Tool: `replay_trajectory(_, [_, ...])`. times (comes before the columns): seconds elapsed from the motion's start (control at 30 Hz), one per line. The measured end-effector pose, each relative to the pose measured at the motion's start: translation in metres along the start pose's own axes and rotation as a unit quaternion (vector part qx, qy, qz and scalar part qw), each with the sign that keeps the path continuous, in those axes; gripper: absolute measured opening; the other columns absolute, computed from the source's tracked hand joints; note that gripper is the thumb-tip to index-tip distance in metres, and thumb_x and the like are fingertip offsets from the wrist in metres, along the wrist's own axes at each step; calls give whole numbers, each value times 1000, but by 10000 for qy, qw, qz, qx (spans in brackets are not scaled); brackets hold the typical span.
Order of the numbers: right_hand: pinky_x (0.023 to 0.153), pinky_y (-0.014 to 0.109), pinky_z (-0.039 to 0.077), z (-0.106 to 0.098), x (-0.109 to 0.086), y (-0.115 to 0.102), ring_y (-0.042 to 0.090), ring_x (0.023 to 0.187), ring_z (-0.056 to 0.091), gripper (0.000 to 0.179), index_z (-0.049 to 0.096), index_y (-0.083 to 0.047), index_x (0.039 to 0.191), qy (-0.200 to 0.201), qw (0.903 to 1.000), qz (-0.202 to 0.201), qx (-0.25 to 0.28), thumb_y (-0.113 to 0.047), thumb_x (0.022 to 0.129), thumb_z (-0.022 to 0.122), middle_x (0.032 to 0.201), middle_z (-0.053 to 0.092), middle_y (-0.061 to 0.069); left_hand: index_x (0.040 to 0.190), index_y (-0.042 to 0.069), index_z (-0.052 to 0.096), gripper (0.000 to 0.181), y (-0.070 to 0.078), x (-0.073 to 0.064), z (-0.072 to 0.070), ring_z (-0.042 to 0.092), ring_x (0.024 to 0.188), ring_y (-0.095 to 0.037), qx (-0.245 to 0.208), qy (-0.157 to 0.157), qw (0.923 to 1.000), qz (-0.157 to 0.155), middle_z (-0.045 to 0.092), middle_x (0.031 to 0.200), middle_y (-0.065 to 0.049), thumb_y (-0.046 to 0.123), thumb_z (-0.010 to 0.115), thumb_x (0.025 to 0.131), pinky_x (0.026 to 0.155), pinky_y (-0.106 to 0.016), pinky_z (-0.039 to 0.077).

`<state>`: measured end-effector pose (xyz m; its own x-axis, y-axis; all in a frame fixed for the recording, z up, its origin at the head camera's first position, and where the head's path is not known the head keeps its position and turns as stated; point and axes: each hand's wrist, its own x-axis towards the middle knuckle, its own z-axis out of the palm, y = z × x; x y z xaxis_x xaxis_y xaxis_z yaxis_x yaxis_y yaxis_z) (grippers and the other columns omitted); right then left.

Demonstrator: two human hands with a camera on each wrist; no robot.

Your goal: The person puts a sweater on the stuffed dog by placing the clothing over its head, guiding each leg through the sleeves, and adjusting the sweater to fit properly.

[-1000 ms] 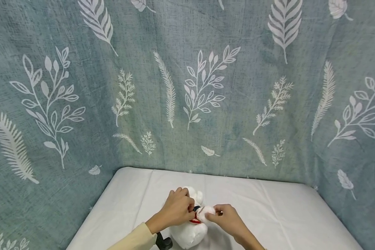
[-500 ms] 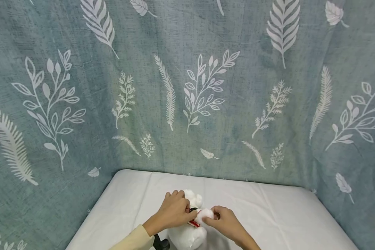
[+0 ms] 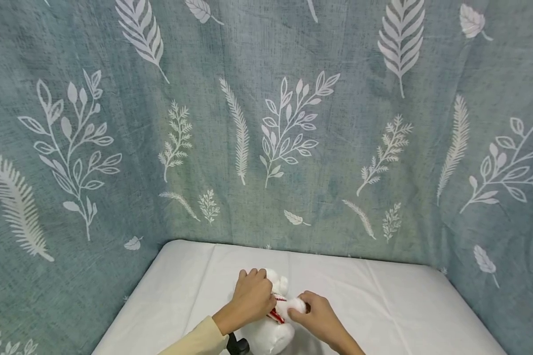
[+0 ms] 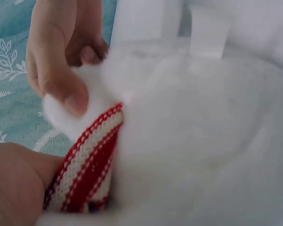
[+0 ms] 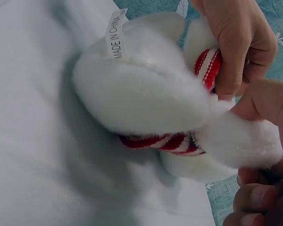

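Note:
A white plush toy (image 3: 273,335) lies on the white surface, with a sewn tag (image 5: 115,35) reading MADE IN CHINA. It wears a red and white striped knitted garment (image 4: 87,160), whose exact kind I cannot tell. My left hand (image 3: 253,294) pinches the knit's edge between thumb and fingers, on the toy's left side in the head view. From the right, my right hand (image 3: 318,315) holds a stuffed white limb (image 5: 243,141) between thumb and fingers. Much of the toy's upper part is hidden behind my left hand.
The padded white surface (image 3: 364,301) spreads out around the toy. Blue-green cloth with white leaf prints (image 3: 266,148) hangs behind it and on both sides. A small black object (image 3: 238,344) shows beside my left wrist.
My left hand has shifted slightly, pulling at the knit, and more of its red and white stripes show beside the limb. My right hand keeps its hold on the limb.

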<state>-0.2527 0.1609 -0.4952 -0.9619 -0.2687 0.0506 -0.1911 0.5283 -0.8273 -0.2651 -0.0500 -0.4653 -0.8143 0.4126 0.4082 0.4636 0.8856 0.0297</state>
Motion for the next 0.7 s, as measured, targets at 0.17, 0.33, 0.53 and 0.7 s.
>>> replay_trajectory(0.17, [59, 28, 46, -1, -3, 3, 16, 70, 54, 24, 68, -8, 91, -74, 9999, 108, 82, -30, 89, 77, 80, 60, 1, 48, 22, 45, 42, -6, -3, 0, 40, 61, -17, -275, -58, 9996, 61, 42, 66, 4, 23, 69, 82, 62, -35, 30])
replay_trajectory(0.33, [63, 30, 46, 0, -3, 5, 17, 75, 55, 34, 72, -8, 95, -30, 9997, 251, 30, -41, 90, 78, 84, 62, 1, 52, 26, 52, 40, -10, -6, 2, 38, 65, -13, -735, -303, 9966, 195, 42, 72, 9, 35, 75, 84, 64, -33, 29])
replay_trajectory(0.53, [60, 29, 48, 4, -1, 6, 15, 73, 57, 35, 71, -9, 89, 279, 9994, 55, -183, -42, 86, 82, 84, 63, 0, 58, 29, 54, 32, -8, -7, 4, 36, 71, -12, -881, -355, 9950, 310, 42, 77, 10, 34, 78, 78, 67, -31, 28])
replay_trajectory(0.7, [62, 30, 47, 6, -2, 9, 16, 74, 57, 31, 71, -7, 92, 258, 9996, 114, 99, -36, 87, 80, 83, 63, 0, 55, 28, 49, 35, -6, -8, 3, 37, 69, -12, -462, -233, 9981, 326, 41, 74, 9, 29, 77, 75, 63, -31, 27])
